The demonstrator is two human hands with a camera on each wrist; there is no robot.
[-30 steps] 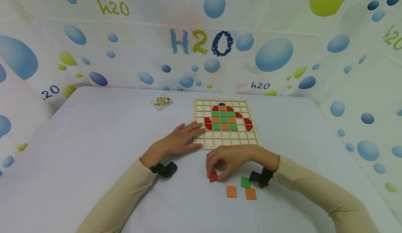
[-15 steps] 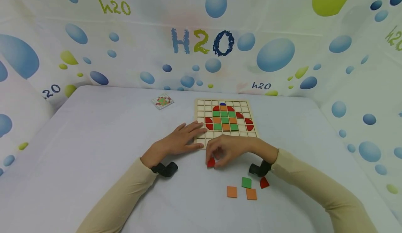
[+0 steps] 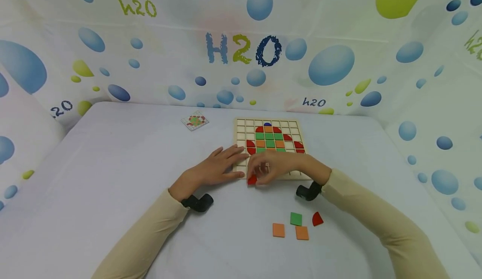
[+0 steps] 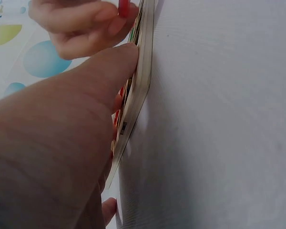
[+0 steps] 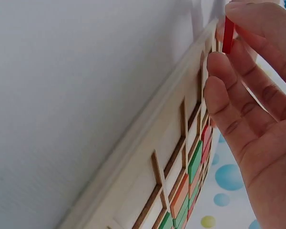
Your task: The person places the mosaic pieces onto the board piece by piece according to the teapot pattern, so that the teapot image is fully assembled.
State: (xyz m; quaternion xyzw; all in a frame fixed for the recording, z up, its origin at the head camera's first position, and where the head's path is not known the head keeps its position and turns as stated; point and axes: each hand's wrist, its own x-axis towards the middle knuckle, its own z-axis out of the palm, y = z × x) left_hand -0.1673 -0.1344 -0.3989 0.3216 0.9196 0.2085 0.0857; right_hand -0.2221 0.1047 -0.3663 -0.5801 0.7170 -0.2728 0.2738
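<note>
A wooden grid board (image 3: 278, 177) lies on the table, its cells partly filled with red, green, orange and blue pieces. My left hand (image 3: 212, 168) rests on the board's left edge with its fingers straight. Over the near edge, my right hand (image 3: 276, 166) pinches a red quarter-circle tile (image 3: 252, 180) between thumb and fingers. In the right wrist view this red tile (image 5: 228, 34) appears edge-on, above the board's surface. The right hand hides part of the board's lower rows.
Nearer the body lie a green square tile (image 3: 296, 218), two orange square tiles (image 3: 278, 230) and another red quarter-circle tile (image 3: 317, 219). A small pattern card (image 3: 195, 121) lies behind the left hand. A printed curtain (image 3: 150, 61) stands behind the table.
My right hand has carried the red tile forward from the tabletop to the board's near edge. The loose red tile by the wrist has come into full view. My left hand stays put.
</note>
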